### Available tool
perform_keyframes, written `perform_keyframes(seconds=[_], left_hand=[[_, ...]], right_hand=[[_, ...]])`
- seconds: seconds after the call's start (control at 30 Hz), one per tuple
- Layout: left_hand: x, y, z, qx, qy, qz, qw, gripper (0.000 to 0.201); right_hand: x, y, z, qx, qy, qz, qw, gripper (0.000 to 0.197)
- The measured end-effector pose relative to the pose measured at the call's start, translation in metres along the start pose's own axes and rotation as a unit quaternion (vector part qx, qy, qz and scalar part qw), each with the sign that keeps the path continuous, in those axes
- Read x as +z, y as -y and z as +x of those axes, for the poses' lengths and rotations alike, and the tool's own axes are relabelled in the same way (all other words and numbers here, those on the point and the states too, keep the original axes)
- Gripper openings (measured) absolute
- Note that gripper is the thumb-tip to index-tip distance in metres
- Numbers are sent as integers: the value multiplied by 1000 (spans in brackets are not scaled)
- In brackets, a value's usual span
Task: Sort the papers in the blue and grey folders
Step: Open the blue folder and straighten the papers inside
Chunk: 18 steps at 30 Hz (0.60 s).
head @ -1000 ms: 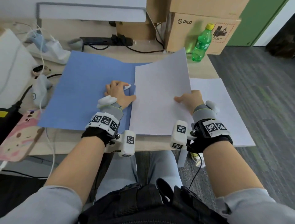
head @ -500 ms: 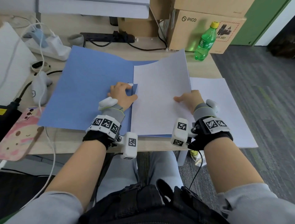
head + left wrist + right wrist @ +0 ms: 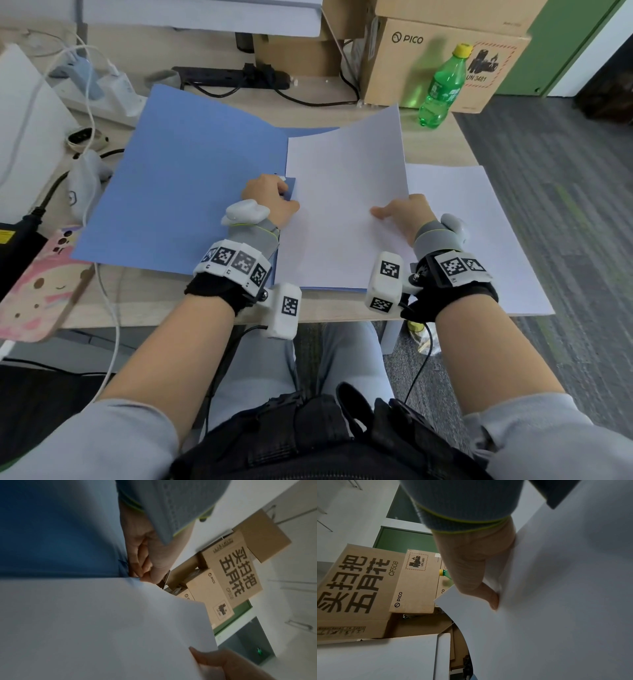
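Wooden desk point(image 3: 435, 144) lay under everything we worked on, and we place the rest by the blue folder point(image 3: 185, 192), which lay open and flat on it. On the folder's right half sat the white sheet point(image 3: 342, 212) we were handling, its far right corner curling up off the surface. Our left hand point(image 3: 270, 198) sat at the folder's centre fold, just at the sheet's left edge; in the left wrist view the fingers point(image 3: 144, 563) were curled in tight against the thumb, pinching something small at the fold, though we could not tell exactly what. Our right hand point(image 3: 404, 216) gripped the sheet's right edge, thumb point(image 3: 491, 599) pressed on top and the other fingers hidden beneath the paper. Right of the folder, a second pile of white papers point(image 3: 479, 222) lay flat, reaching over the desk's edge. Beyond the folder stood a green bottle point(image 3: 442, 89) with a yellow cap, just in front of a cardboard box point(image 3: 404, 61) marked PICO. Left of the folder lay a pink phone case point(image 3: 37, 284) and some white cables point(image 3: 92, 113), and behind it a black power strip point(image 3: 233, 77).
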<state>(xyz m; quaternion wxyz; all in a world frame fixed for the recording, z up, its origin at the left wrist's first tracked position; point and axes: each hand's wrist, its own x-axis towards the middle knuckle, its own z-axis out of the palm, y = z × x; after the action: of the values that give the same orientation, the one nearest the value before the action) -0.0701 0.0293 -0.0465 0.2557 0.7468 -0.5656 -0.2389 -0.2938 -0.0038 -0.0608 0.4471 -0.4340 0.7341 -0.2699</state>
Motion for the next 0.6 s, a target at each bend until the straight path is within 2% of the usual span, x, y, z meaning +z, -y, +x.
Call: perform_keyframes(seconds=[0.03,0.1,0.17,0.37,0.47,0.6], left_hand=[[-3,2,1,-7,3,-16,1000,9],[-6,4,1,-27,4,-49,998,26],[-7,5,0,-33,6,-66,997,34],[-7,6,0,-35,8,-72,997,34],[-6,8,1,-34,3,-85,996,32],[-4,12,1,-26,3,-89,996,31]], right_hand=[[1,0,0,1,3,-4,1000,57],[2,1,-1,1,4,-20,1000,55],[2,2,-3,-4,3,-52,999,54],[2,8,-6,-33,-14,-150,988,49],[3,7,-2,-32,-21,-141,989,30],[4,9,-2,-43,-26,-148,988,42]])
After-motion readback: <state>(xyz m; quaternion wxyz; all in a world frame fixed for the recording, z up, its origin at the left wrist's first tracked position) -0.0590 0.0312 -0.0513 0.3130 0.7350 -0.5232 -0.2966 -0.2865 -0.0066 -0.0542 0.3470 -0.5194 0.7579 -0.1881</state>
